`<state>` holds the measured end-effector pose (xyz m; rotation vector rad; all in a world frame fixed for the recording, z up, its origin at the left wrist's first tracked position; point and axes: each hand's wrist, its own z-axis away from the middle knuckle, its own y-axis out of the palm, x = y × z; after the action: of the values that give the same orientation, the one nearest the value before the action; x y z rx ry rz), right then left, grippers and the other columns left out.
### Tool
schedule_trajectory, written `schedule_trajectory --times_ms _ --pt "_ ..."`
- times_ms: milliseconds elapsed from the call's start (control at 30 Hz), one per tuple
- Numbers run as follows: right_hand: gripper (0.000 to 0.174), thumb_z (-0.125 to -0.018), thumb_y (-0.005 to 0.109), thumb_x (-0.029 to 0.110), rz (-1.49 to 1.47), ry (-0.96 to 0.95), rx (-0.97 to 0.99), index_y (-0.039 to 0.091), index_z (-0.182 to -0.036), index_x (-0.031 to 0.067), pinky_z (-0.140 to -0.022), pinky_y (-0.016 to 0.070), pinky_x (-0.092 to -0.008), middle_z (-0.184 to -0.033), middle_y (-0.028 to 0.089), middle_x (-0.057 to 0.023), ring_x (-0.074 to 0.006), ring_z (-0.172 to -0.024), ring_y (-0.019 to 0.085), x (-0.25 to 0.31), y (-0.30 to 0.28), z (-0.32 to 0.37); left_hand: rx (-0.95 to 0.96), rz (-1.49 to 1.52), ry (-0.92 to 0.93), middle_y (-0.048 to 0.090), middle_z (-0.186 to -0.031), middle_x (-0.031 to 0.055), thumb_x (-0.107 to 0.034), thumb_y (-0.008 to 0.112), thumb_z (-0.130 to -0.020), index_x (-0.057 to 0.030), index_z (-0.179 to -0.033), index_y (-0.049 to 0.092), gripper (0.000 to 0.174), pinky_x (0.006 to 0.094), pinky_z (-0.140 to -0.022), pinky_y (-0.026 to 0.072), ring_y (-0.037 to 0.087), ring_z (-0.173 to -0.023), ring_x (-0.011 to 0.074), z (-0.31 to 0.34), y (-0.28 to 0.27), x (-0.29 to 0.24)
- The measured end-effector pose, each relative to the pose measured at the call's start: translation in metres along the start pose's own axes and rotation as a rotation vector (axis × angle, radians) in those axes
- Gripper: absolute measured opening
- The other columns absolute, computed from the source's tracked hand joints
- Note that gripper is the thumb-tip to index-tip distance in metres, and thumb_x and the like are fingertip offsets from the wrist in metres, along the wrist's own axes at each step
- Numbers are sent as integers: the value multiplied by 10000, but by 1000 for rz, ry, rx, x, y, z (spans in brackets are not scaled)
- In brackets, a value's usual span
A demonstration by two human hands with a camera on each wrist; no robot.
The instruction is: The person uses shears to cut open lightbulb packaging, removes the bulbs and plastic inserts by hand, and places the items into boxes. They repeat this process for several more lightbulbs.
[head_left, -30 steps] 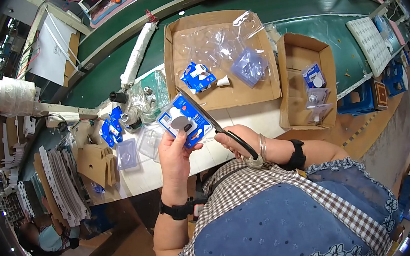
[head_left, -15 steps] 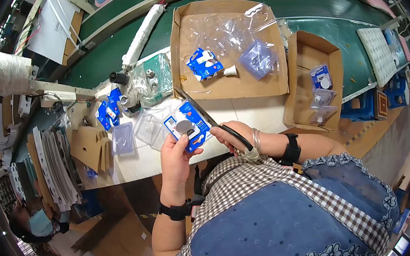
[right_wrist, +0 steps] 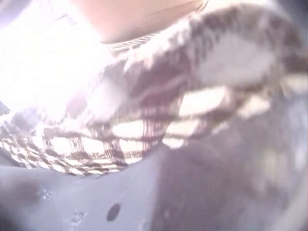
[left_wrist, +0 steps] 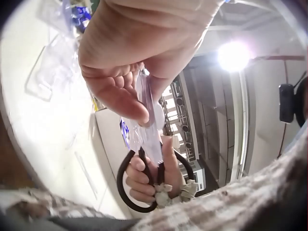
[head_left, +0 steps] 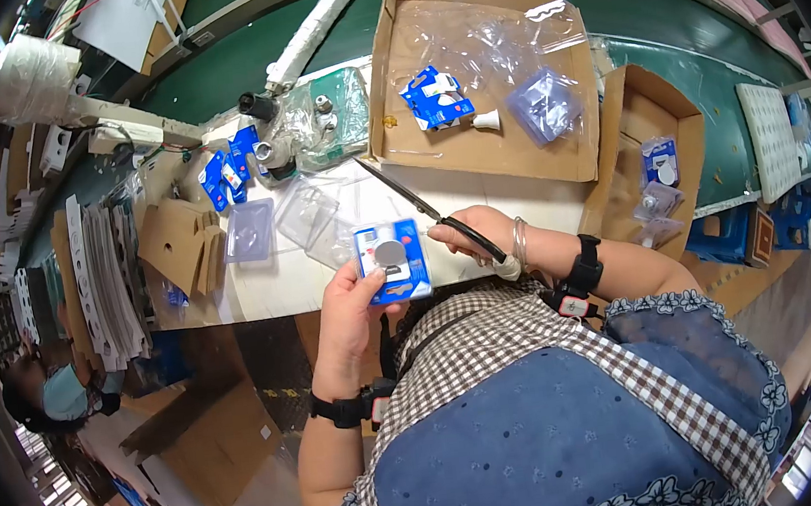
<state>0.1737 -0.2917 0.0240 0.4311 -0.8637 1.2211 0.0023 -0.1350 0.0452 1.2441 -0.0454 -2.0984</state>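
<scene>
In the head view my left hand (head_left: 344, 309) pinches the lower left edge of a blue blister pack (head_left: 413, 252) with a round white item in it. The pack's front faces up. Scissors (head_left: 402, 190) with long dark blades and black handles are gripped by my right hand (head_left: 483, 220). The blades point away over the table, a little apart from the pack. From the left wrist view, the clear pack (left_wrist: 150, 130) appears edge-on between thumb and fingers, with the black handle loop (left_wrist: 120, 185) beyond it. The right wrist view shows mostly checked apron (right_wrist: 144, 130).
A wide cardboard tray (head_left: 495, 166) holds blue cards (head_left: 436, 99), a white bulb (head_left: 486, 120) and clear plastic shells (head_left: 548, 105). Right of it stands a narrower cardboard box (head_left: 610, 177) with packs. More clear shells (head_left: 307, 209) lie on the table. Another person (head_left: 62, 393) is at lower left.
The pack, tilted and close against the scissor blades before, is now turned straighter and apart from them. The view has shifted, and both hands keep their holds.
</scene>
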Motion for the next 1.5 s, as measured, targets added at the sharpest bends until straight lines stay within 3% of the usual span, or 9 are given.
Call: schedule_trajectory --times_ms 233,333,433,567,767,1100,1167,1300,1500 --pt "431 -667 743 413 67 -447 3 625 -852 42 -624 455 -275 -711 618 -40 -123 -674 582 31 -9 2 55 -420 173 594 -736 6 -147 606 -818 20 -1149 512 383 165 -515 410 541 -652 39 4 14 -42" --pt "342 -698 747 292 -45 -450 52 598 -864 34 -587 442 -243 -685 598 -26 -84 -645 544 36 -8 0 149 -483 231 588 -763 20 -116 600 -816 7 -1223 447 452 183 -604 444 551 -678 57 -1 23 -61" --pt "316 -721 731 234 -301 -360 21 573 -895 22 -514 431 -210 -662 576 -13 -66 -582 529 42 -11 8 187 165 298 583 -938 63 -48 584 -813 -9 -1303 330 554 209 -716 470 569 -798 83 -1 31 -65" --pt "253 -763 686 208 -344 -321 -41 562 -894 30 -394 411 -198 -698 574 -13 -46 -457 493 33 -19 5 138 -131 266 563 -1014 70 -39 532 -834 -5 -1256 398 444 222 -788 443 552 -867 93 -12 14 -41" --pt "333 -672 676 315 770 -329 -290 574 -842 47 -728 461 -411 -781 610 -144 -331 -801 581 6 -36 9 -173 -9 378 560 -982 54 -9 508 -807 16 -1223 438 423 239 -807 440 545 -899 110 5 -46 -36" --pt "367 -737 644 349 1052 -247 -205 618 -864 6 -776 467 -383 -837 617 -159 -310 -835 591 -14 -20 -8 -73 -177 361 567 -974 45 -9 536 -769 16 -1223 447 463 219 -782 432 547 -842 93 4 -21 -79" --pt "527 -724 648 442 1021 -125 -124 587 -989 -9 -850 438 -381 -969 597 -197 -322 -959 560 24 -23 16 3 -307 274 577 -951 45 -13 550 -762 11 -1221 451 470 204 -745 431 541 -823 78 -7 -10 -80" --pt "1054 -569 755 495 672 -926 -308 237 -1342 -1 -963 353 -378 -1252 404 -259 -380 -1106 457 47 -21 31 198 -531 230 575 -888 30 -58 559 -786 -25 -1235 439 466 183 -591 432 540 -746 62 -38 21 -72" --pt "1131 -576 776 428 327 -570 -149 105 -1380 -1 -937 380 -351 -1238 413 -270 -357 -1123 465 45 -21 25 260 -348 141 539 -751 19 -148 586 -822 -22 -1281 365 524 217 -538 456 519 -602 70 -50 59 -79"
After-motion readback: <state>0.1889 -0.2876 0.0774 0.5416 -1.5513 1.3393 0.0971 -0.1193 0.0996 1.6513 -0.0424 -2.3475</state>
